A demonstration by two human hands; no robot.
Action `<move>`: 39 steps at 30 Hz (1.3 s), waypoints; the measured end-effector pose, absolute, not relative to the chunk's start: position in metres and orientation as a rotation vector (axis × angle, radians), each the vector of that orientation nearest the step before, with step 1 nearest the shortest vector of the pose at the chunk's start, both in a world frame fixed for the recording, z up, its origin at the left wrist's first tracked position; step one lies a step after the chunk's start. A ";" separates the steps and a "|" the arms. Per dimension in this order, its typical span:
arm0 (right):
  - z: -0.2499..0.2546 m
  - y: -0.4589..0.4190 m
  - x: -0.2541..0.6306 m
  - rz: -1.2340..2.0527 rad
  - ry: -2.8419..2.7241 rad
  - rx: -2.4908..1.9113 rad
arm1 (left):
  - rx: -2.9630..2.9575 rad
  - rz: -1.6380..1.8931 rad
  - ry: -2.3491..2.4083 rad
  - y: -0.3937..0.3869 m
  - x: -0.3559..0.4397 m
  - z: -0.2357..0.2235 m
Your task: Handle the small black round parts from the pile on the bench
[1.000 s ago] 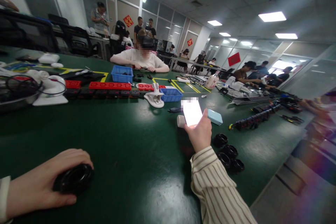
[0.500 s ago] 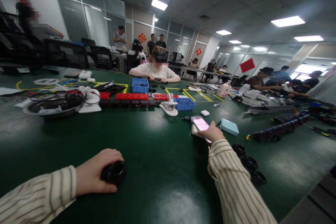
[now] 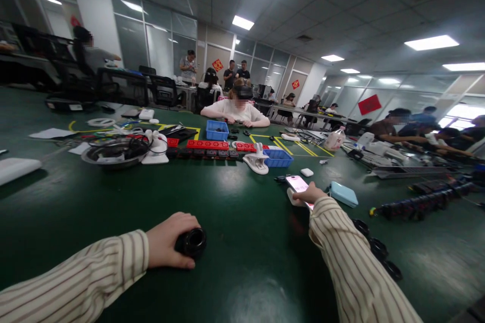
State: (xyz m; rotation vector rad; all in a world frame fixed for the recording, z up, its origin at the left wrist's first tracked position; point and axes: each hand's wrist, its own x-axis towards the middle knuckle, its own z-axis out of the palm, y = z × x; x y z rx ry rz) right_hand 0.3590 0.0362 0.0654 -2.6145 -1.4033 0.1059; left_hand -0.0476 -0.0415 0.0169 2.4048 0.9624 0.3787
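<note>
On the green table (image 3: pixel 242 282), my left hand (image 3: pixel 170 239) is wrapped round a black, glossy, round hollow piece (image 3: pixel 194 242) whose opening faces me. My right hand (image 3: pixel 311 194), arm stretched forward, grips the lower part of a phone (image 3: pixel 297 183) with a lit pink screen. A white object (image 3: pixel 292 197) sits just under and left of the phone; its kind is hard to make out. Several similar black round pieces (image 3: pixel 378 248) lie in a row beside my right forearm, partly hidden by the sleeve. A light blue case (image 3: pixel 343 194) is right of my right hand.
Ahead stand a white clip stand (image 3: pixel 257 160), blue bins (image 3: pixel 278 158) and red power strips (image 3: pixel 207 144). A metal bowl of cables (image 3: pixel 113 154) is at left, a dark cable bundle (image 3: pixel 420 202) at right. Across the table sits a person (image 3: pixel 237 111) in a white top.
My view has turned left, so everything appears further right. Both hands keep hold of the same things, the left on the black piece and the right on the phone.
</note>
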 end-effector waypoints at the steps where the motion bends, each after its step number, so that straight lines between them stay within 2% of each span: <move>1: 0.069 0.035 0.358 0.094 -1.391 -2.622 | 2.403 0.381 0.960 -0.042 -0.047 0.018; 6: 0.090 0.017 0.310 -0.117 -1.362 -2.540 | 2.405 0.398 0.961 -0.042 -0.048 0.020; 8: 0.090 -0.001 0.263 -0.327 -1.534 -2.129 | 2.395 0.392 0.967 -0.042 -0.048 0.019; 11: 0.077 -0.038 0.184 -0.040 -1.954 -1.576 | 2.414 0.420 0.969 -0.044 -0.047 0.017; 15: 0.049 -0.075 0.119 0.185 -2.239 -1.398 | 2.466 0.465 1.086 -0.048 -0.044 0.016; 19: 0.032 -0.073 0.111 0.176 -2.329 -1.230 | 2.459 0.478 1.085 -0.045 -0.044 0.013; 25: 0.018 -0.055 0.116 0.256 -2.349 -0.596 | 2.452 0.499 0.969 -0.033 -0.051 0.004; 28: 0.008 -0.052 0.114 0.196 -2.307 -0.398 | 2.475 0.467 0.945 -0.030 -0.052 0.000; 33: 0.001 -0.056 0.110 0.203 -2.216 -0.453 | 2.502 0.489 0.980 -0.034 -0.050 0.001; 39: 0.003 -0.063 0.104 0.226 -2.015 -1.072 | 2.507 0.540 1.271 -0.049 -0.040 -0.001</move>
